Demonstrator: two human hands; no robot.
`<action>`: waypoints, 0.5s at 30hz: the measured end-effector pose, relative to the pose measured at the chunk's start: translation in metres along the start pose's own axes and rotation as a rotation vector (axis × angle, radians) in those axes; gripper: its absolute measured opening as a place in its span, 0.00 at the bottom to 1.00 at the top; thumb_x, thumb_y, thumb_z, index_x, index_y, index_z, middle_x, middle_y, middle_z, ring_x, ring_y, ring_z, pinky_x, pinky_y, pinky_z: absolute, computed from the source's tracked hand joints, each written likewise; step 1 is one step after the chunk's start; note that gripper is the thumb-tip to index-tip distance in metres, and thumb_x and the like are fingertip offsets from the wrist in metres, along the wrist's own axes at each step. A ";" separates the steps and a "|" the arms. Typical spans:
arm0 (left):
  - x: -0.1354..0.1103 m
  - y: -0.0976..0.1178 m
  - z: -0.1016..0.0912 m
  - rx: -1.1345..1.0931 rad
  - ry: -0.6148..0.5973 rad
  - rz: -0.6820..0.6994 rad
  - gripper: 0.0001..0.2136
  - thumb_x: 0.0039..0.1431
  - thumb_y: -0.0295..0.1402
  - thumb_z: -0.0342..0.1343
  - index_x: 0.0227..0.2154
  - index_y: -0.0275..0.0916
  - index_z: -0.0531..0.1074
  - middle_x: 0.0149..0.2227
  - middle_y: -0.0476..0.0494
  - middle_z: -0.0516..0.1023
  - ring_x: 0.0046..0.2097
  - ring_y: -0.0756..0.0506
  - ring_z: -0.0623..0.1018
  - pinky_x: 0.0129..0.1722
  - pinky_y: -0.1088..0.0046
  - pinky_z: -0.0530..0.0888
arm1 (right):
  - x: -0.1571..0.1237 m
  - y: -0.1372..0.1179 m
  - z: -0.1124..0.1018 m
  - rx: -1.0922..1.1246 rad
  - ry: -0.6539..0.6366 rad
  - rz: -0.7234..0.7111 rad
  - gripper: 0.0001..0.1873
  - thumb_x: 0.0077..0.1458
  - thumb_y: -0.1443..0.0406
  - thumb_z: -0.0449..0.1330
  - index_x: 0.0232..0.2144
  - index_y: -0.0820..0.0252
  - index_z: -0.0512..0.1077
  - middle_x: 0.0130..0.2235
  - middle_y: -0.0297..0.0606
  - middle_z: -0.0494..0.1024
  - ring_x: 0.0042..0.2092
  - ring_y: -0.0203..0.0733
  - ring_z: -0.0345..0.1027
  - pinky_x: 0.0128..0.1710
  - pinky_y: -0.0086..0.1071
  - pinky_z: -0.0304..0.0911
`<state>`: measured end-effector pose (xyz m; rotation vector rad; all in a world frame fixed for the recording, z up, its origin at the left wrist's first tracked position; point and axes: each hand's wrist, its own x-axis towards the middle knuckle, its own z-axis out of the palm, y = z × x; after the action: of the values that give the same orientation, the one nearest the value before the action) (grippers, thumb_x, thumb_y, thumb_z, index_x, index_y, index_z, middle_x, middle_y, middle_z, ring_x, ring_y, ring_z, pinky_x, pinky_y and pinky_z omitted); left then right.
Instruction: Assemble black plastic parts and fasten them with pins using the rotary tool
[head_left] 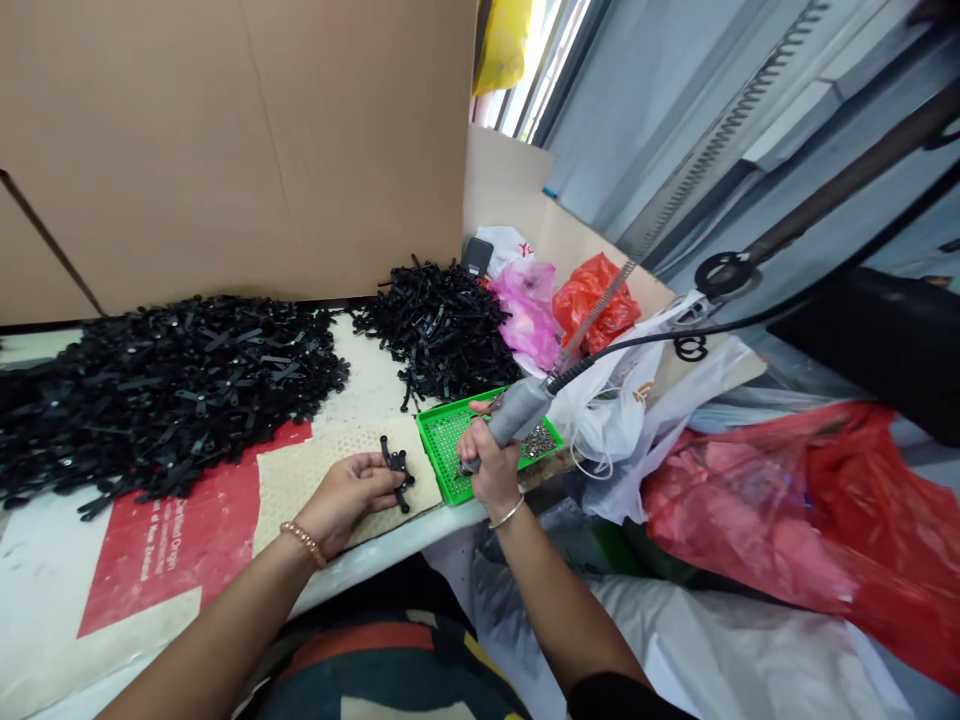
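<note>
My left hand (358,492) pinches a small black plastic part (399,470) with arms, just over a cream textured mat (300,490). In my right hand (489,462) is a grey electric screwdriver (519,410), its fingers wrapped round the body. A black cable runs from the tool's rear end toward the upper right. The screwdriver is tilted, its front end pointing down and left above a green perforated tray (444,440). Small metal screws (538,440) lie in the right part of that tray, partly hidden behind the tool.
A wide heap of black parts (187,385) covers the table's left side; a second heap (446,325) lies behind the tray. Pink (529,310) and red plastic bags (596,300) sit at the back right. A coil spring (720,140) hangs diagonally above. Cardboard (300,140) stands behind.
</note>
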<state>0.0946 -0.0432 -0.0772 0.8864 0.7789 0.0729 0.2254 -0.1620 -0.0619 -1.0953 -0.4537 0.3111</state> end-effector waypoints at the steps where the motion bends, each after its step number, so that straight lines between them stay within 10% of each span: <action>1: 0.000 0.000 0.000 -0.004 0.001 0.001 0.10 0.43 0.19 0.64 0.31 0.32 0.74 0.30 0.43 0.80 0.31 0.49 0.79 0.30 0.78 0.77 | 0.000 0.003 0.000 0.005 0.001 -0.006 0.15 0.50 0.59 0.64 0.38 0.59 0.67 0.18 0.23 0.59 0.18 0.31 0.52 0.20 0.26 0.52; 15: 0.002 0.000 0.000 -0.005 -0.005 -0.030 0.10 0.44 0.19 0.61 0.33 0.32 0.75 0.33 0.39 0.80 0.33 0.48 0.79 0.31 0.79 0.77 | -0.005 0.008 -0.007 -0.037 -0.095 0.075 0.14 0.50 0.58 0.64 0.36 0.59 0.67 0.17 0.23 0.59 0.18 0.31 0.52 0.19 0.26 0.52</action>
<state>0.0961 -0.0426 -0.0784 0.8695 0.7866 0.0461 0.2246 -0.1660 -0.0725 -1.1390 -0.5047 0.4236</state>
